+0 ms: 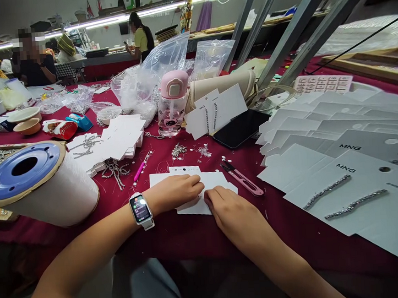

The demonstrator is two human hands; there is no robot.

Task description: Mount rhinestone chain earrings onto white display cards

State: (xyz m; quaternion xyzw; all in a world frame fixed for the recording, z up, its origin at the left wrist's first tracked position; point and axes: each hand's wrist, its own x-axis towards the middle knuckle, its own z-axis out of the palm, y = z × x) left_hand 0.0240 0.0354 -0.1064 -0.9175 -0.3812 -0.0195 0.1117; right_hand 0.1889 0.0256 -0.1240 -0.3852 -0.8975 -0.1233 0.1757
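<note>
White cards [193,209] lie on the table under both of my hands. My left hand [176,191], wearing a smartwatch [141,209] at the wrist, rests over a card with its fingers curled together. Close beside it, my right hand [229,206] is closed with fingertips pinched at the card's surface; whatever is between either hand's fingers is hidden. Pink-handled snips [242,178] lie right of the cards. A magenta-handled tool [141,168] lies to the left, near small piles of silvery chain pieces [178,150] and clear bits [204,150].
Finished-looking MNG cards with silvery chain strips [346,205] overlap at the right. A large spool [64,191] stands left, near a white card stack [122,136] and loose chains [115,169]. Behind are a pink-lidded bottle [173,105], a phone [240,128] and metal bars [300,31]. Two people sit farther back.
</note>
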